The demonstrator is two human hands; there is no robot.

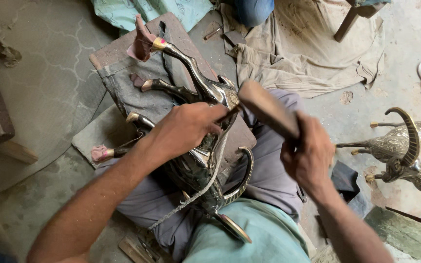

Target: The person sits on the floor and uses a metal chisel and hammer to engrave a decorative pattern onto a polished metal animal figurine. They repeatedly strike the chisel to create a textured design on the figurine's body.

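Left hand (187, 127) closed on a thin tool pressed to the shiny dark metal animal figure (198, 146) lying upside down across the lap. Right hand (309, 157) wrapped tight round a blurred brown wooden mallet (269, 109), just beside the figure. More horned metal figures (405, 151) on the floor by the right edge.

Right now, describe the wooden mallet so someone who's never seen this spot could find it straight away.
Start at the dark metal animal figure lying across the person's lap, steadied by the left hand. Just right of that hand, the right hand grips the wooden mallet. It is the only plain brown wooden block among shiny metal pieces.
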